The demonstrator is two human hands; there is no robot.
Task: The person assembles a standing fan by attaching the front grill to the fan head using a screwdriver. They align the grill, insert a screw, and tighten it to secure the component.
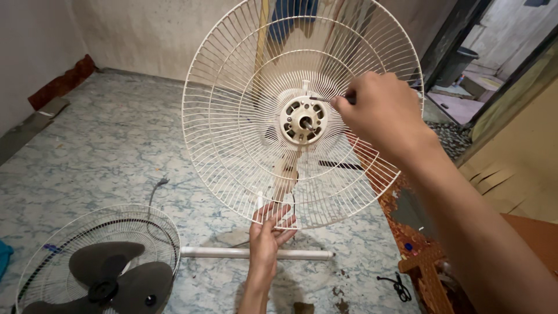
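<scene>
Marbled blue-grey flooring (116, 139) covers the room, running far to bare plaster walls (145, 29), with a doorway (465, 64) at the far right. A cream wire fan guard (232, 116) stands upright in the middle of the view. The left hand (268, 232) grips the guard's near bottom rim, fingers curled through the wires. The right hand (381, 110) is closed on a thin dark tool (325, 99), its tip resting at the round hub (303, 120) at the guard's centre. Near left, a second fan (99, 267) with dark blades lies flat, and a white pole (232, 253) lies just beyond the left wrist.
</scene>
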